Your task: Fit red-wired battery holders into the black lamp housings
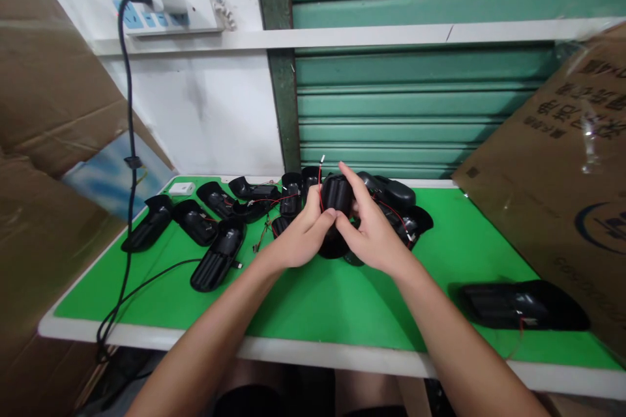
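We held one black plastic shell point(337, 199) up over the middle of the green worktop point(332, 300). Our left hand point(300, 238) was curled around its left side, and our right hand point(374, 234) gripped its right side, with one finger stretched over the top. A thin red wire point(320, 184) stuck up from the shell. We judged this shell was the one being worked on. Many more black shells point(218, 254) lay spread on the left, some with red wires loose, so those looked still to do. One long black shell point(521, 305) lay alone on the right, near the cardboard box point(562, 163), perhaps finished.
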The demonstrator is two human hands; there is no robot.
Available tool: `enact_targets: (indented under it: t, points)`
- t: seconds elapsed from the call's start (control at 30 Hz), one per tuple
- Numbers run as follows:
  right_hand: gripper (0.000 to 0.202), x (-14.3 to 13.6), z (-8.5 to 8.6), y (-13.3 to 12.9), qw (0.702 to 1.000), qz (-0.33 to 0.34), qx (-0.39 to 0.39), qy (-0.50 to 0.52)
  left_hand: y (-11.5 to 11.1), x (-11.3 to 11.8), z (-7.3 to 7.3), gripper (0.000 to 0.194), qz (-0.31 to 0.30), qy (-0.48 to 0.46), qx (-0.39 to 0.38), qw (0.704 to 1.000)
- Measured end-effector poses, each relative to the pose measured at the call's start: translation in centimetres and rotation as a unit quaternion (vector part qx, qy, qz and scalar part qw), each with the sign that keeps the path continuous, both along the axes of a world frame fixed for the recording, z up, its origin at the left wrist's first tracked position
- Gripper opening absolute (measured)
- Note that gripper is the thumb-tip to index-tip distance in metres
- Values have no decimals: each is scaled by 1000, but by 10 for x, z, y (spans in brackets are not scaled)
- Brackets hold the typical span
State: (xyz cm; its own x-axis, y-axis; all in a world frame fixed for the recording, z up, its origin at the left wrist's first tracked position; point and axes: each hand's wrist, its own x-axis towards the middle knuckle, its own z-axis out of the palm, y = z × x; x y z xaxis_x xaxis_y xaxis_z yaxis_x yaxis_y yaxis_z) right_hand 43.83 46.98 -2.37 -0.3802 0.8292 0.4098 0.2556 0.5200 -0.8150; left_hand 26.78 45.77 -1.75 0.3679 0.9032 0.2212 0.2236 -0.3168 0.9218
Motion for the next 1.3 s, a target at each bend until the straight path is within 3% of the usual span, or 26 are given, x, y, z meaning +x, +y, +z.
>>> enact_targets:
  t: [0.17, 0.3, 0.4, 0.47, 0.53, 0.57, 0.6, 0.7, 0.8, 0.87, 0.97, 1.03, 1.1, 1.3]
  points:
    - [78, 0, 10, 0, 989, 30, -117, 83, 1, -1, -1, 50, -32, -12, 19, 999]
    - [61, -1, 23, -5, 985, -11, -122, 122, -1, 1, -1, 66, -40, -52, -2, 998]
    - [63, 35, 36, 0, 983, -110, -80, 119, -1, 2, 1, 72, -89, -112, -95, 985]
    - [67, 79, 40, 11, 961, -251, -38, 114, 1, 1, 1, 60, -109, -118, -124, 979]
    - [63, 128, 36, 25, 932, -355, -63, 22, 4, -1, 1, 52, -92, -89, -95, 987]
    - [58, 150, 32, 31, 911, -387, -111, -89, 5, -2, 0, 51, -76, -66, -71, 992]
    - [53, 169, 27, 36, 881, -379, -171, -224, 6, -2, -1, 50, -60, -42, -45, 996]
    - [29, 200, 12, 42, 841, -349, -235, -341, 7, -3, -4, 52, -35, 23, 14, 999]
    - [21, 201, 7, 39, 811, -373, -210, -399, 5, -3, -6, 55, -32, 51, 35, 998]
    - [31, 190, 11, 36, 802, -396, -140, -425, 4, -3, -5, 56, -34, 60, 39, 997]
    - [44, 162, 17, 31, 839, -353, -27, -412, 5, -4, -6, 55, -29, 81, 47, 995]
    - [44, 142, 18, 29, 870, -298, -50, -390, 6, -4, -7, 53, -22, 92, 57, 994]
    - [40, 128, 16, 27, 875, -268, -72, -396, 8, -5, -8, 51, -15, 98, 67, 993]
    - [39, 135, 23, 19, 840, -296, -64, -450, 9, -7, -4, 50, 17, 120, 94, 988]
